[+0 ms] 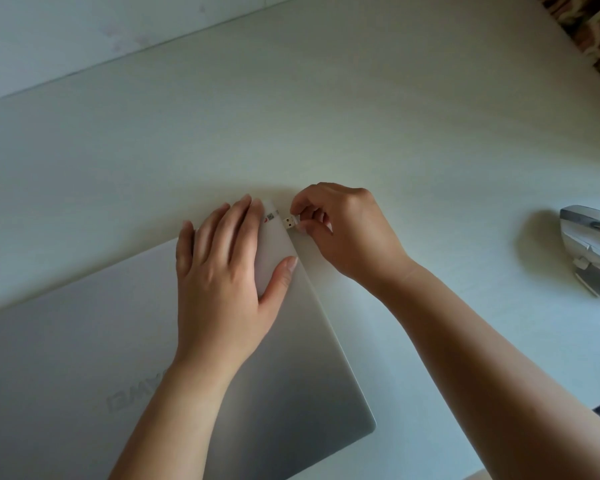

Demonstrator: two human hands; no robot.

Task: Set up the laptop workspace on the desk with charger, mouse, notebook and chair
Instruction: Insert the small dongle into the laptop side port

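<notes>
Laptop [125, 344]: on the counter [361, 116], lid closed, placed but not opened.

Left hand [222, 271]: fingers straight, pressing flat on the lid near its far right corner, steadying it.

Right hand [340, 226]: fingers curled, pinching a small USB plug [291, 223], which looks like the mouse's receiver, metal end pointing at the laptop's right edge, just beside it and not yet seated.

Mouse [593, 247]: silver, on the counter well apart to the right, already set out.

Charger, notebook, chair: none in view; I cannot tell their status.

Progress, as I judge it: early to middle. Laptop and mouse are placed; the plug is about to go in. Left to do: seat the plug, connect the charger, lay out the notebook, set the chair, open the lid.
</notes>
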